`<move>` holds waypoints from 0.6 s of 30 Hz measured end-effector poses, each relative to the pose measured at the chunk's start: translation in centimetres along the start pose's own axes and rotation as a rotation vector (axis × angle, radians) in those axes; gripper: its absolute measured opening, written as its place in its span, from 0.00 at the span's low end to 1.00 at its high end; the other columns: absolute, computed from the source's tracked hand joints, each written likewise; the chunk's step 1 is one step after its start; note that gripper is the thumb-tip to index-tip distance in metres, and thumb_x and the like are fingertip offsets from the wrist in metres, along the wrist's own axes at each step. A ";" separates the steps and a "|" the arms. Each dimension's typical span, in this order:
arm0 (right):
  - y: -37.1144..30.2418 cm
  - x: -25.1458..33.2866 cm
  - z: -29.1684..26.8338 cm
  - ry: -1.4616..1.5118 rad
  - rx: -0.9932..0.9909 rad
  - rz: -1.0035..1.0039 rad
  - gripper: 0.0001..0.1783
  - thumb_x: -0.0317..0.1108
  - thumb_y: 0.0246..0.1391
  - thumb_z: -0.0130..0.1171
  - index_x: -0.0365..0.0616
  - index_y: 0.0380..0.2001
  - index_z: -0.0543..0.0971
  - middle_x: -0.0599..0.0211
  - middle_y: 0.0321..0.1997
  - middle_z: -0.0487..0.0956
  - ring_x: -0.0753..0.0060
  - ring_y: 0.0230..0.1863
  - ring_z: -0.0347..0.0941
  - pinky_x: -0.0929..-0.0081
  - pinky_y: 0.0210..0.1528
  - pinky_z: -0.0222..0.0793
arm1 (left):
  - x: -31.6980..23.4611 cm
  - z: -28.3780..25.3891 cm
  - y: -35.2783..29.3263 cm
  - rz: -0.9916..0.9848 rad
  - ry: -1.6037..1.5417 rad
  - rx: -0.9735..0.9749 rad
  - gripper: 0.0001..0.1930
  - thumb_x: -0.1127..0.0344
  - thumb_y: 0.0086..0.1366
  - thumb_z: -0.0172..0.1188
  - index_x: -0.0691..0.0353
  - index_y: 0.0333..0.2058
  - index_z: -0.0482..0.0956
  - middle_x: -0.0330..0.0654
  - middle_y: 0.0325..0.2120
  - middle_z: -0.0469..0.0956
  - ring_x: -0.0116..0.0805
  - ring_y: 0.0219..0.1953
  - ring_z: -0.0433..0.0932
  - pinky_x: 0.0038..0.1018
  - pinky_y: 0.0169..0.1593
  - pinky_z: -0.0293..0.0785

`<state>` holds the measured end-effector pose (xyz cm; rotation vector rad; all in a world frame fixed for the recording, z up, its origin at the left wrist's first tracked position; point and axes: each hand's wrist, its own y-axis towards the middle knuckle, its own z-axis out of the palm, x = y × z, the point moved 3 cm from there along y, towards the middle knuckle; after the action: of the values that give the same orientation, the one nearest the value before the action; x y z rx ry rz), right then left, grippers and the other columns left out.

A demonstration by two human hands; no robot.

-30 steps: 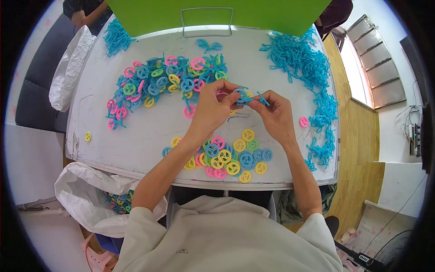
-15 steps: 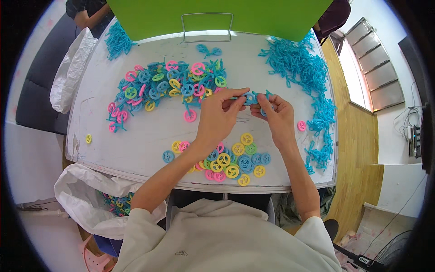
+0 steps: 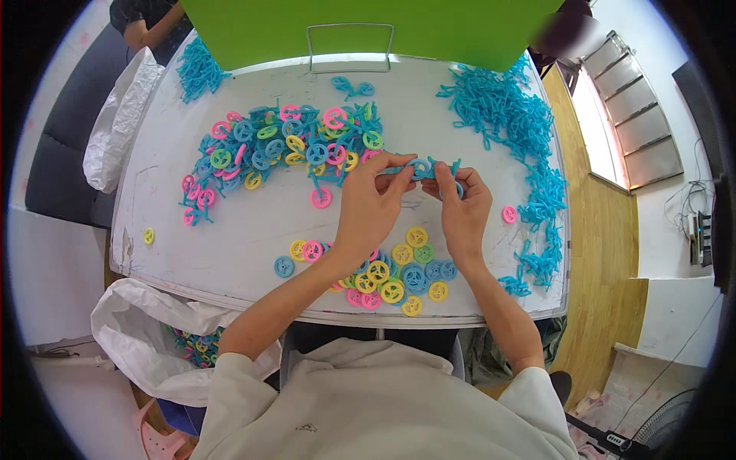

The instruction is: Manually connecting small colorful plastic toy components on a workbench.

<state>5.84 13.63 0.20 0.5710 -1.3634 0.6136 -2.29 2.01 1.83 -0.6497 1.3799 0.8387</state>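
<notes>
My left hand (image 3: 369, 207) and my right hand (image 3: 462, 211) meet above the middle of the white table (image 3: 253, 230). Together they pinch a small blue plastic wheel piece (image 3: 420, 168) with blue prongs sticking out on both sides. Just below my wrists lies a cluster of loose round wheels (image 3: 391, 272) in yellow, pink, blue and green. A larger heap of mixed wheels joined to blue frames (image 3: 284, 146) spreads across the table's upper left.
A long pile of blue plastic frames (image 3: 510, 130) runs down the right side. A green bin with a wire handle (image 3: 349, 34) stands at the far edge. White bags (image 3: 119, 115) hang at left. Another person (image 3: 149, 19) is at the top left.
Both hands have shifted slightly away from me and up the table with the blue piece. The piles have not changed.
</notes>
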 end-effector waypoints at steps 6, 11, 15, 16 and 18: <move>-0.1 0.0 0.2 0.054 -0.005 -0.011 0.11 0.35 0.60 0.56 0.36 0.32 0.73 0.61 0.31 0.79 0.74 0.32 0.79 0.76 0.40 0.78 | 0.5 0.2 -0.4 -0.031 -0.184 -0.001 0.08 0.74 0.64 0.55 0.72 0.40 0.76 0.43 0.33 0.80 0.28 0.36 0.81 0.20 0.40 0.77; 0.6 -0.4 -0.5 0.019 0.045 0.012 0.09 0.32 0.59 0.56 0.37 0.32 0.72 0.61 0.34 0.79 0.74 0.35 0.78 0.77 0.40 0.78 | 0.5 0.4 0.0 -0.048 -0.208 0.018 0.09 0.76 0.63 0.56 0.71 0.41 0.76 0.43 0.35 0.79 0.28 0.39 0.79 0.22 0.44 0.77; 0.3 0.7 -0.2 -0.060 0.084 -0.306 0.06 0.27 0.56 0.59 0.39 0.33 0.72 0.63 0.38 0.79 0.78 0.38 0.74 0.78 0.43 0.74 | -0.8 0.2 0.1 -0.003 -0.112 0.088 0.10 0.80 0.59 0.57 0.70 0.40 0.76 0.44 0.36 0.78 0.28 0.40 0.79 0.22 0.45 0.76; 0.1 1.2 0.1 -0.035 0.106 -0.347 0.06 0.26 0.55 0.60 0.39 0.33 0.72 0.64 0.39 0.79 0.79 0.38 0.73 0.80 0.43 0.72 | -0.6 -0.1 0.2 0.032 -0.073 0.067 0.11 0.82 0.57 0.57 0.69 0.40 0.76 0.43 0.37 0.78 0.29 0.40 0.79 0.22 0.44 0.76; -0.2 1.2 0.0 -0.067 0.132 -0.352 0.07 0.25 0.54 0.61 0.39 0.33 0.72 0.65 0.38 0.78 0.80 0.38 0.72 0.81 0.42 0.71 | -0.2 -0.4 0.3 0.068 -0.032 0.044 0.12 0.83 0.56 0.58 0.69 0.40 0.76 0.43 0.37 0.78 0.29 0.40 0.78 0.23 0.44 0.76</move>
<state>6.12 13.57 1.37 0.9224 -1.2510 0.4016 -2.79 1.81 2.01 -0.5562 1.3944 0.8665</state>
